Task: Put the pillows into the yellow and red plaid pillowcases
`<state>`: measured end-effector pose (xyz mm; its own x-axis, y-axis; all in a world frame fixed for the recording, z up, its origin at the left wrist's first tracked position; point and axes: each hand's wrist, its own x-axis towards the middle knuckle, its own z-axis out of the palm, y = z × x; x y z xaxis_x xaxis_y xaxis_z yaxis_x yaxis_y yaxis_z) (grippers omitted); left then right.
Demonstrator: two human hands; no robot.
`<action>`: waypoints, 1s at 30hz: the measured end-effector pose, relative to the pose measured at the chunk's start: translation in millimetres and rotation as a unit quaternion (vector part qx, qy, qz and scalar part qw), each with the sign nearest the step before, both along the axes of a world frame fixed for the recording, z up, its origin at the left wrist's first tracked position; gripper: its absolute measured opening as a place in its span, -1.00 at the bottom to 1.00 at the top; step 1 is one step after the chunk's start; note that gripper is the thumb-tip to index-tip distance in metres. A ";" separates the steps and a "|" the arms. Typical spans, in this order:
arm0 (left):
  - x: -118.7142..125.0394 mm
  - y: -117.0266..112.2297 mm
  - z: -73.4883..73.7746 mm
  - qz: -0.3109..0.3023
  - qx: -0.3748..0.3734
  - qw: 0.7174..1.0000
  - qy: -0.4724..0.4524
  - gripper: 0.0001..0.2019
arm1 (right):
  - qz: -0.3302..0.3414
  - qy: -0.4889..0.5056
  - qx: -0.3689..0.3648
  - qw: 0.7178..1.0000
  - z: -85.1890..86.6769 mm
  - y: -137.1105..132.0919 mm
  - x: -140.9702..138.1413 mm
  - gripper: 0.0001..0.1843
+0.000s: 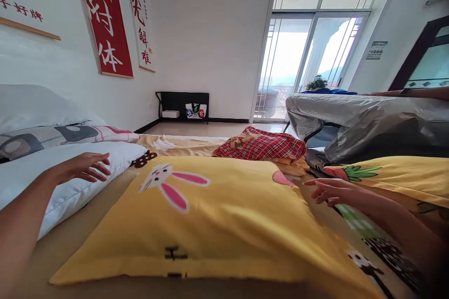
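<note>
A plump yellow pillow (224, 224) with a white rabbit print lies flat right in front of me. To its left, my left hand (86, 168) hovers over a white pillow (122, 154), fingers apart and holding nothing. My right hand (328, 191) is by the yellow pillow's far right corner, its fingers loosely spread and empty. Whether its fingertips touch the cloth I cannot tell. Beyond that hand lies another yellow pillowcase (403, 175) with a carrot print.
A red plaid cloth (263, 144) lies crumpled on the bed sheet (171, 142) ahead. Behind the white pillow rests a grey patterned pillow (70, 134). At right stands a plastic-covered table (326, 107), with a person's arm (421, 92) on it. A low black shelf (184, 100) stands by the wall.
</note>
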<state>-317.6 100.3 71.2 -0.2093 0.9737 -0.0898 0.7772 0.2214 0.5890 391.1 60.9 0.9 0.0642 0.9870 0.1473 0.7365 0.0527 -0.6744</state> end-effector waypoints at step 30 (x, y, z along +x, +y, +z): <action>218.1 -94.1 -200.7 -0.282 0.465 0.791 0.280 -0.41 | -0.088 -0.136 0.131 0.978 -141.3 -75.9 -26.9 -0.45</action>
<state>-99.6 6.2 -129.5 0.5291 0.5165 0.6733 0.7942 -0.5809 -0.1784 364.3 -14.9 -140.3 0.1535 0.8902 0.4289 0.9002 0.0530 -0.4322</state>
